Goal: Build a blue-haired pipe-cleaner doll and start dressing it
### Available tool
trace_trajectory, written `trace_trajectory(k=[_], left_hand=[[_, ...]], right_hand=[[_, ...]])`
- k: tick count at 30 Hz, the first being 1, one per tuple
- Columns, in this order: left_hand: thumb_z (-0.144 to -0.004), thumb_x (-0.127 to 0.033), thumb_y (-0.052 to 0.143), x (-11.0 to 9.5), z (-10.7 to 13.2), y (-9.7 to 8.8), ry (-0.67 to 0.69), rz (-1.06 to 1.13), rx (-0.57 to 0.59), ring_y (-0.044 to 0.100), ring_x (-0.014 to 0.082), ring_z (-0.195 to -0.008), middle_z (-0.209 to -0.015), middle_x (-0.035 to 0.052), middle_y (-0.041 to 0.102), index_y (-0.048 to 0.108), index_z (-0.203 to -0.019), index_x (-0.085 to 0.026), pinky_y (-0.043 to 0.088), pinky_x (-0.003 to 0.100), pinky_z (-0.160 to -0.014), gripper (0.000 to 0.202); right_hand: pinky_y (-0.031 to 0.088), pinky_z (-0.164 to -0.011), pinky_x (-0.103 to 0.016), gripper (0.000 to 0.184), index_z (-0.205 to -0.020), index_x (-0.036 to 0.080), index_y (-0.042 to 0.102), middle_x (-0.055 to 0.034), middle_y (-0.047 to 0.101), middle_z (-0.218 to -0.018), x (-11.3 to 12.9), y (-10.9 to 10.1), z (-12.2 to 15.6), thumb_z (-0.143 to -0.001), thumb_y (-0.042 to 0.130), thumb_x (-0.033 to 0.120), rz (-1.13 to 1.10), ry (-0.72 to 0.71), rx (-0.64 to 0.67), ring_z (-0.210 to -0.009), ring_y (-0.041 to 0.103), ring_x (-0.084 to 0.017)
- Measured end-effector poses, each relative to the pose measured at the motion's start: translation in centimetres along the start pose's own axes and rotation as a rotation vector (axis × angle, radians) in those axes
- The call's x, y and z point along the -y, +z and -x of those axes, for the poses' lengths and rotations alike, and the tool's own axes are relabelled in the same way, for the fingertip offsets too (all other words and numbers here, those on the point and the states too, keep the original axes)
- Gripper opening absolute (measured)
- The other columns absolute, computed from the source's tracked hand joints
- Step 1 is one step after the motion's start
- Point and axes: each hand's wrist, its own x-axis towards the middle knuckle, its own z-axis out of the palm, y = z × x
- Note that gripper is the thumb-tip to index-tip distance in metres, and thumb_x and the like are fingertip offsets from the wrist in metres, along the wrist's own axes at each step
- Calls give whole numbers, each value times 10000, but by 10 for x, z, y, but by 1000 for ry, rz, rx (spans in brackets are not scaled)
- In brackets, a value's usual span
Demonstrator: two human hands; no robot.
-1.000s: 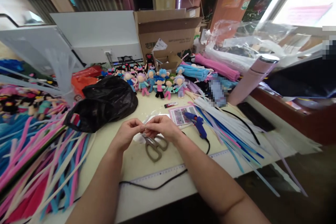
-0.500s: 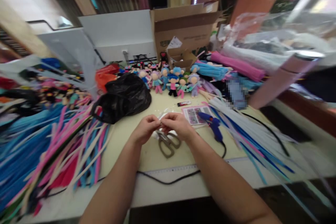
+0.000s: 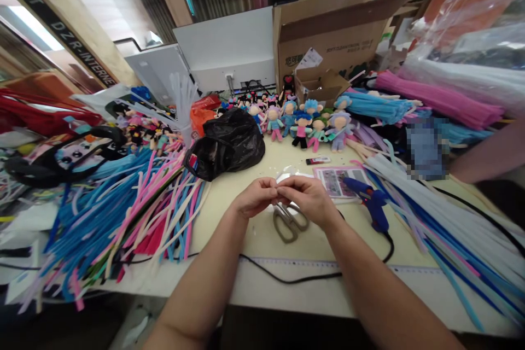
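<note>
My left hand (image 3: pixel 255 197) and my right hand (image 3: pixel 308 197) meet fingertip to fingertip above the cream table (image 3: pixel 262 240), both pinched closed on something too small to make out. Grey-handled scissors (image 3: pixel 290 220) lie just under my right hand. A blue glue gun (image 3: pixel 371 202) rests to the right of it, its black cord (image 3: pixel 287 278) trailing along the front edge.
A black plastic bag (image 3: pixel 229 144) sits behind my hands. A row of small dolls (image 3: pixel 303 123) stands before a cardboard box (image 3: pixel 332 38). Heaps of coloured pipe cleaners (image 3: pixel 123 213) cover the left side, and white and blue ones (image 3: pixel 443 213) the right. A printed card (image 3: pixel 334 180) lies nearby.
The view has swung to the left, so more of the left pile shows. My hands stay pinched together over the scissors.
</note>
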Motion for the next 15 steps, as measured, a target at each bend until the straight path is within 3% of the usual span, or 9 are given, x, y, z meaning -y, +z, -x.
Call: trace_trajectory(k=[5,11,15], left_hand=[[-495,-357,871,-1,0,-1,-31,-65,26,509,95,-521,-526,0,575,567,-595,-128,338,233,-565,393],[-540,-404,848,-1,-1,4,67,94,0,495,97,-536,-518,-22,535,558,-586,-142,406,267,-619,394],[-605,-368,823,-1,-2,3,136,163,-27,513,93,-572,-578,-10,562,583,-605,-128,424,270,-648,340]], right_hand=[[430,-510,-222,136,-721,168,670,-10,637,-619,-3,-2,2,-767,640,292,113,-10,60,-549,548,-109],[477,-498,-228,182,-714,162,637,9,613,-593,-10,-6,-6,-721,679,340,-65,60,-67,-504,557,-102],[515,-556,-246,222,-759,157,695,-5,647,-620,-10,-5,-6,-714,705,374,-63,18,-154,-550,593,-115]])
